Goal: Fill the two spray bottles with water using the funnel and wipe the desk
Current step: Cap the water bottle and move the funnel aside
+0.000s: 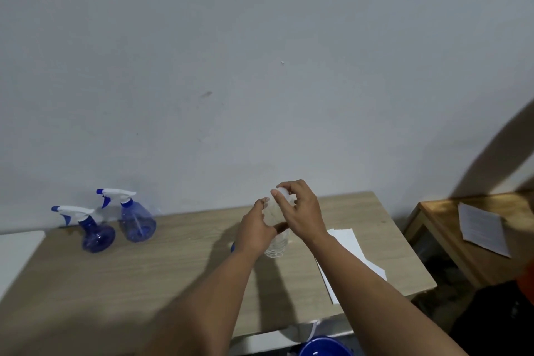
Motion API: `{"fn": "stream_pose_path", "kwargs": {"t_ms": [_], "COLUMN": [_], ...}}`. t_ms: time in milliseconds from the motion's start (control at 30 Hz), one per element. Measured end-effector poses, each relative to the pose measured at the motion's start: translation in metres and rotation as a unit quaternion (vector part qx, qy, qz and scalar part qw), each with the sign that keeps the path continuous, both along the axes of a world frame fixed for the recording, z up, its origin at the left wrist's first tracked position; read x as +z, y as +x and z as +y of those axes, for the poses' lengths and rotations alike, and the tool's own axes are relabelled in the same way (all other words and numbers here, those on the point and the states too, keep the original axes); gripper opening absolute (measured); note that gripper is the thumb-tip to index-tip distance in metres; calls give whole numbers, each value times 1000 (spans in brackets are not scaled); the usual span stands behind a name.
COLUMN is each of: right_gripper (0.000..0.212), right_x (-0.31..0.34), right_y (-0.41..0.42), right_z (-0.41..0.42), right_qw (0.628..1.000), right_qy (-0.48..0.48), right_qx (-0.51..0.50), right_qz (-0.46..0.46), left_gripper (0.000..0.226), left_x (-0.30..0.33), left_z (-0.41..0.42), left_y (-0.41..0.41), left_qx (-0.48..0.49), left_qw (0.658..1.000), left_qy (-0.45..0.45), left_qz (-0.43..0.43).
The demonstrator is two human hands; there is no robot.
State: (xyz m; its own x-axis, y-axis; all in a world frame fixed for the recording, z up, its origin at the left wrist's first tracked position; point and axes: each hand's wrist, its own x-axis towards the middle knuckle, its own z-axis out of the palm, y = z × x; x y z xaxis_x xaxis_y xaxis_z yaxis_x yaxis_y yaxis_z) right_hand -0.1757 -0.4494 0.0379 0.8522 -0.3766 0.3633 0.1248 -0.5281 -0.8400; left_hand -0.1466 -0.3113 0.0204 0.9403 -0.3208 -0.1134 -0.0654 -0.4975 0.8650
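Two blue spray bottles with white trigger heads stand at the desk's back left: the nearer one (pixel 96 235) and another (pixel 137 224) just behind and to its right. A clear plastic water bottle (pixel 276 244) stands mid-desk. My left hand (pixel 255 230) grips its body. My right hand (pixel 299 209) is closed over its white cap at the top. A small blue sliver (pixel 232 246) peeks out behind my left wrist; what it is cannot be told. No funnel is recognisable.
The wooden desk (pixel 161 266) stands against a grey wall. White paper sheets (pixel 351 254) lie at its right. A blue rim (pixel 325 347) shows below the front edge. A wooden side table (pixel 442 228) with a paper stands at the right.
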Motion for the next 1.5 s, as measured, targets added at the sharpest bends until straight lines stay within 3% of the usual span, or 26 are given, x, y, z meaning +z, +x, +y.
{"fn": "stream_pose_path", "kwargs": {"t_ms": [67, 300, 400, 600, 700, 1100, 1300, 1500], "right_gripper": [22, 20, 26, 94, 106, 88, 89, 74], "right_x": [-6, -1, -2, -23, -43, -86, -94, -93], "right_y": [-3, 4, 4, -4, -2, 6, 12, 31], "right_z": [1, 8, 8, 15, 17, 16, 19, 19], "right_qw": [1000, 999, 999, 992, 988, 982, 980, 979], "right_qy": [-1, 41, 51, 90, 115, 139, 136, 140], "right_qx": [21, -8, -7, 3, 12, -14, -22, -67], "right_qz": [-4, 9, 12, 84, 103, 127, 144, 133], "left_gripper": [103, 106, 113, 133, 137, 89, 76, 77], "left_x": [1, 2, 1, -51, -90, -154, -150, -136], "left_z": [1, 5, 13, 54, 74, 78, 75, 68], "left_y": [2, 9, 12, 19, 27, 57, 59, 78], "left_qx": [3, -8, -44, -79, -84, -96, -68, -51], "left_qw": [1000, 1000, 999, 988, 974, 960, 963, 969], "left_qy": [-9, -18, 17, 128, 212, 248, 233, 222], "left_qz": [8, 20, 4, 19, 11, -85, -117, -99]}}
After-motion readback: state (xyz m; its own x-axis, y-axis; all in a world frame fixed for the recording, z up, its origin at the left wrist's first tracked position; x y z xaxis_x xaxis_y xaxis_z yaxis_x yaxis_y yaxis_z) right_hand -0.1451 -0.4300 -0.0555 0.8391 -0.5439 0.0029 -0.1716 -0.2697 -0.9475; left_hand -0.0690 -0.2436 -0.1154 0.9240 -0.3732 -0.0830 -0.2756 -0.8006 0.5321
